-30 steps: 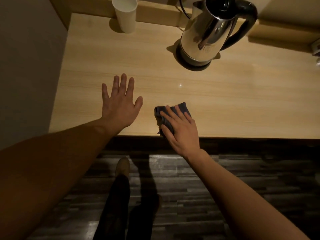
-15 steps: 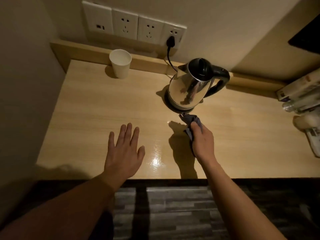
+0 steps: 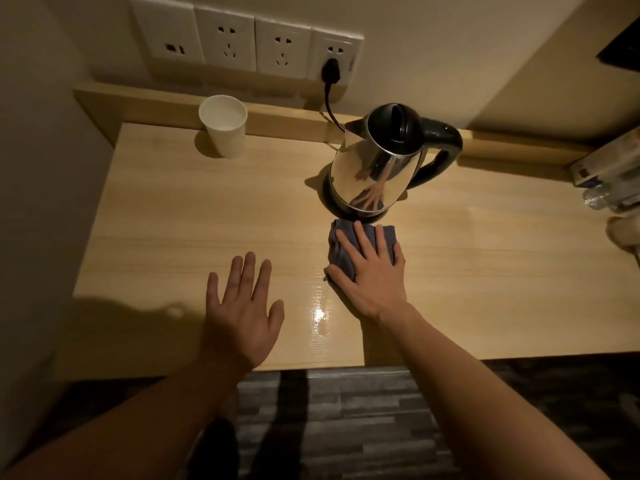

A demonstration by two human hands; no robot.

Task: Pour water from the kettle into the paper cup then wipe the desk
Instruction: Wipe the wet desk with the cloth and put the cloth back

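A steel kettle [image 3: 374,174] with a black lid and handle stands on its base at the back middle of the wooden desk [image 3: 173,237]. A white paper cup [image 3: 224,126] stands upright at the back left, against the ledge. My right hand [image 3: 372,271] lies flat, fingers spread, pressing a dark blue cloth [image 3: 337,249] onto the desk just in front of the kettle. My left hand [image 3: 242,313] rests flat on the desk near the front edge, fingers apart, holding nothing.
The kettle's black cord [image 3: 329,98] runs to a wall socket strip [image 3: 242,39] above the ledge. Boxes and bottles [image 3: 609,174] crowd the desk's right end. A wall closes the left side. The dark floor lies below the front edge.
My right hand has flattened onto the cloth and drawn it a little back from the kettle's base. One second ago it was at the front edge. My left hand has stayed in place.
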